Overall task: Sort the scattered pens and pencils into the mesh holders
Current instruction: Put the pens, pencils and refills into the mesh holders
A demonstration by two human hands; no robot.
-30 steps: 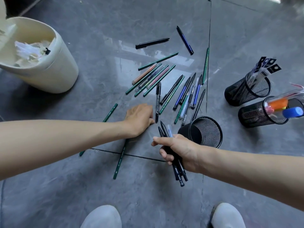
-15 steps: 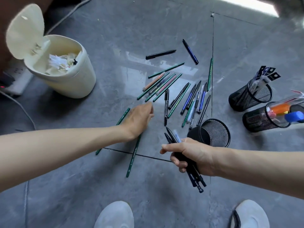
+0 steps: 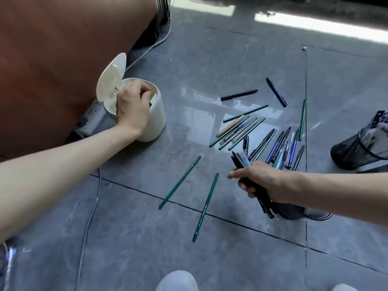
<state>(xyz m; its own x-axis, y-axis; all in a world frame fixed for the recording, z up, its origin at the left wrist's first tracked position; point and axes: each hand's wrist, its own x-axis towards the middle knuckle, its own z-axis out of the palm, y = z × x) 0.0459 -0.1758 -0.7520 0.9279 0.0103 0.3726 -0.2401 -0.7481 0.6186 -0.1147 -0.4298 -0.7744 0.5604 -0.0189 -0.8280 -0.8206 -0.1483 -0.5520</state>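
My right hand (image 3: 266, 181) grips a bundle of black pens (image 3: 239, 159) just above the floor. A black mesh holder (image 3: 294, 213) lies half hidden under that wrist. My left hand (image 3: 132, 106) hovers with curled fingers over the mouth of the cream bin (image 3: 153, 127); anything in its fingers is hidden. Two green pencils (image 3: 180, 181) (image 3: 206, 206) lie apart on the grey tiles. A scatter of pens and pencils (image 3: 241, 131) lies further back, with a black pen (image 3: 239, 94) and a blue pen (image 3: 276, 91) beyond it. A second mesh holder (image 3: 352, 154) sits at the right edge.
The bin's lid (image 3: 111, 76) stands flipped up. A brown sofa (image 3: 52, 59) fills the upper left, with a power strip (image 3: 90, 120) at its foot and a grey cable (image 3: 90, 217) running along the floor. My white shoes (image 3: 178, 280) show at the bottom edge.
My left hand has left the floor by the pencils and swung left to the bin's opening. The view has turned left. My right hand keeps its hold on the black pens.
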